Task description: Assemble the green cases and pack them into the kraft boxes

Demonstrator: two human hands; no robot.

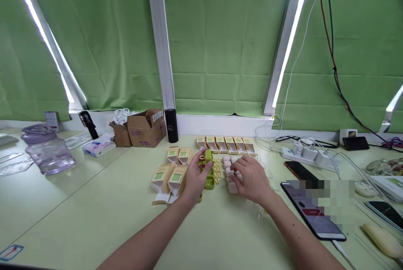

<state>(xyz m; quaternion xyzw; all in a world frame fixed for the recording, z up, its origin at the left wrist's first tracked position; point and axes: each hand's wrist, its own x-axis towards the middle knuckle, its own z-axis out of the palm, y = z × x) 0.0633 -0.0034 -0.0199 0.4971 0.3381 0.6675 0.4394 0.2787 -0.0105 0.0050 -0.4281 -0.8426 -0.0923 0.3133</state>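
Green case [208, 155] sits in the left hand [197, 174], beside its thumb.

White cases [232, 188] partly behind right hand [252, 176]

Office-like room: table [103, 207], power strip [310, 162]

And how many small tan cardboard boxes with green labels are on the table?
10 boxes: six in the back row, four left of the left hand (two nearer, two farther). That hand may hide more.
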